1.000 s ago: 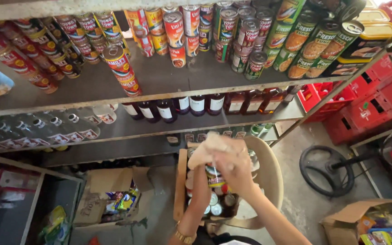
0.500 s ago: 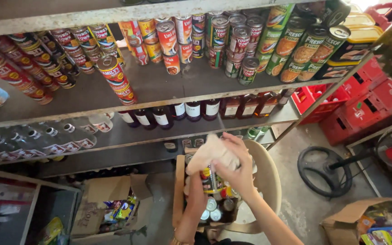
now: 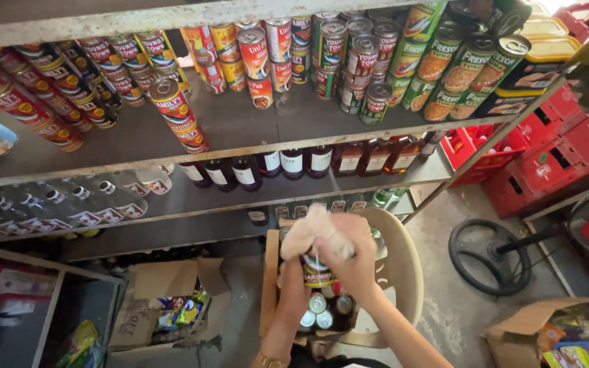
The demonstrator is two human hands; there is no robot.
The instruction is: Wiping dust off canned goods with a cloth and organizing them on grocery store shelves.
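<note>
The grip of the left hand (image 3: 293,289) is closed around the lower body of a small tin can (image 3: 316,272), seen from above at the centre of the view. The right hand (image 3: 349,255) is closed on a pale cloth (image 3: 311,230), which is pressed over the can's top and upper side.

The can is held just above a wooden crate (image 3: 270,286) that is set on a beige plastic chair (image 3: 403,266); more tins with round silver lids (image 3: 318,319) are packed in the crate directly beneath it.

The can is judged rigid, smooth and fairly heavy for its size, so it is best held around the cylindrical side wall, where the fingers can wrap it; the glossy label could prove slippery. The cloth is soft and limp and is bunched in the palm.

At 12 o'clock, metal shelves (image 3: 240,136) carry rows of tins, with dark bottles (image 3: 291,163) on the shelf below. At 8 o'clock an open cardboard box (image 3: 165,293) of packets is seen. Red crates (image 3: 547,150) are stacked at 2 o'clock.
</note>
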